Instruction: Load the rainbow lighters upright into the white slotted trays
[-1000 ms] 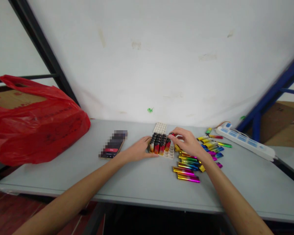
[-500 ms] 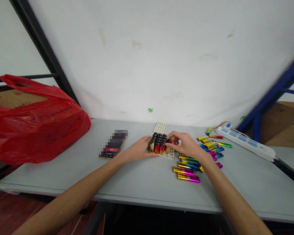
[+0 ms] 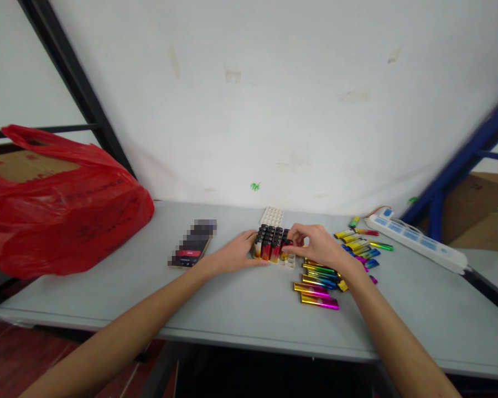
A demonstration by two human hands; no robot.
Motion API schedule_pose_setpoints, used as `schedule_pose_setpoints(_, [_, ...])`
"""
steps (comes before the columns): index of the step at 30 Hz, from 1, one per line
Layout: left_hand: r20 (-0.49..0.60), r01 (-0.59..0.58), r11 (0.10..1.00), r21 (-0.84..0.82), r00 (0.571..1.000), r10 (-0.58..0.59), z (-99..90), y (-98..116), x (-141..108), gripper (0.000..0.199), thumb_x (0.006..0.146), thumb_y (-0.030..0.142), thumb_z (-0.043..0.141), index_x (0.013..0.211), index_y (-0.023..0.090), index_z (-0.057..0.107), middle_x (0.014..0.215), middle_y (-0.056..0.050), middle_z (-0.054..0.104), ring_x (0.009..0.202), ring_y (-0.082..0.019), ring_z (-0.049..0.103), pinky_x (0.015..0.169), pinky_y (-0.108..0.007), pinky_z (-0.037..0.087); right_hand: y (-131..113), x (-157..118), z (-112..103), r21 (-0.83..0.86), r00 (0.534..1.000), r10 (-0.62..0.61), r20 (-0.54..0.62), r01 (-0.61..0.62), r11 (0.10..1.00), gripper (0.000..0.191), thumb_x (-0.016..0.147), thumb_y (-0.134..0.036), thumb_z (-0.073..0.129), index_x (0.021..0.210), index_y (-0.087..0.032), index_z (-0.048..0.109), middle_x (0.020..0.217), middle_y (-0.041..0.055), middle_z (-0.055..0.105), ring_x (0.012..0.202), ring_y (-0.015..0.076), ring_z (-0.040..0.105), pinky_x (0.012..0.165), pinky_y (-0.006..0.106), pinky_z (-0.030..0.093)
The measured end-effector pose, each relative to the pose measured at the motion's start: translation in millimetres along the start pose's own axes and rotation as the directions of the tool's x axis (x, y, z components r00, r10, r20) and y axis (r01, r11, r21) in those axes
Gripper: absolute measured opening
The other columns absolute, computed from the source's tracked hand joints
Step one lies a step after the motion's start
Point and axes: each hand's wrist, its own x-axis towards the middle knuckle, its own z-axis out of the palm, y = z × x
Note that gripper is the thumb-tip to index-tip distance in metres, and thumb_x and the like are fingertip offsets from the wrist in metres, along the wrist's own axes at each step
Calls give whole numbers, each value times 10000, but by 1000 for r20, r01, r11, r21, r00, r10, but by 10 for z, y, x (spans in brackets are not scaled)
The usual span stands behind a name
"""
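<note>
Black-topped lighters (image 3: 266, 249) with red and yellow bodies stand upright in rows in a whitish tray (image 3: 291, 262) with holes. My left hand (image 3: 234, 254) is curled around the tray's left side, thumb along its front edge and fingers against the left row. At the right end of the standing rows, my right hand (image 3: 315, 243) pinches a red-and-yellow lighter (image 3: 286, 252) upright between thumb and fingers. Its lower end is over the tray; I cannot tell whether it is fully seated. Loose shiny lighters (image 3: 318, 282) in several colours lie right of the tray, partly behind my right wrist.
Another whitish holed tray piece (image 3: 273, 215) lies behind the lighters, near the wall. A phone (image 3: 193, 243) rests to the left. A red plastic bag (image 3: 66, 215) fills the table's left end. At the right lies a white power strip (image 3: 417, 242) with its cable.
My right hand has moved slightly, and the lighter in its grip now sits a little nearer the front right of the rows. My left hand stays where it was.
</note>
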Motion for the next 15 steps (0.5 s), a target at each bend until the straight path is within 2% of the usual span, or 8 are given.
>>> schedule_pose_setpoints(5, [-12,1,1000,-11,1000,-1,2,-2,-1,823,898,641,889,1558,226,625,1622,-164,630,1545,-401,554,1345,-514,414,-30,-16,-11,25,999,34,24,-34,999,363,921,-564,842,869,-249,669,755,25,780,694,206,726,650,304,555])
schedule_pose_setpoints(8, [-15,4,1000,-14,1000,-4,0,-5,-3,796,896,647,889,1530,229,650,1604,-161,644,1536,-405,562,1334,-510,431,-19,-16,-4,16,999,46,27,-46,999,343,926,-544,848,883,-246,685,749,25,788,698,209,742,660,304,561])
schedule_pose_setpoints(12, [-4,-3,1000,-9,1000,3,4,-20,-1,823,905,636,886,1569,229,619,1642,-164,617,1556,-406,541,1352,-531,408,11,-5,4,-59,999,41,-24,-43,997,318,929,-499,859,879,-245,674,758,25,791,693,203,739,661,298,543])
schedule_pose_setpoints(15, [-12,-10,1000,-7,1000,10,12,-38,1,840,904,640,884,1587,241,604,1655,-155,608,1553,-401,545,1354,-532,407,18,1,4,-29,999,54,6,-53,998,334,914,-500,872,871,-236,672,758,26,792,697,198,739,668,292,541])
